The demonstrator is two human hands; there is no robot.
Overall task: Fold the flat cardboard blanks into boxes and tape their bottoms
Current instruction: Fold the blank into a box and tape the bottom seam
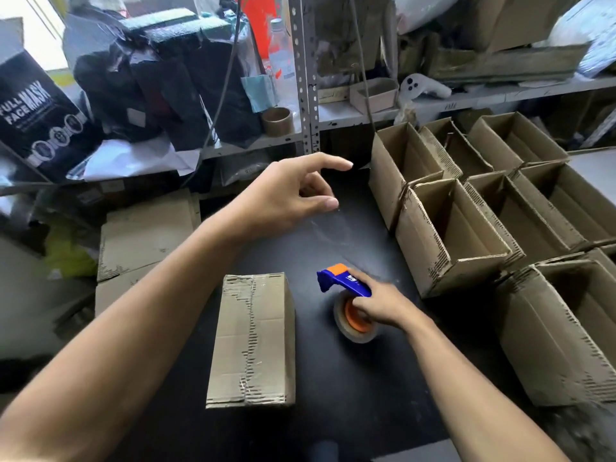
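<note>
A folded cardboard box [255, 341] stands on the black table [333, 395] with its taped flaps facing up. To its right lies a blue and orange tape dispenser [346, 288] with a roll of clear tape; my right hand [383, 303] grips it on the table. My left hand [286, 195] hovers above the table's far part, fingers loosely spread and holding nothing. A stack of flat cardboard blanks [146, 235] lies at the table's left edge.
Several open, upright cardboard boxes [466, 228] crowd the right side of the table. Behind runs a metal shelf [306, 95] with black bags, a bottle, an empty tape core [277, 121] and a white controller. A "Full Face Mask" carton [36, 108] leans at the far left.
</note>
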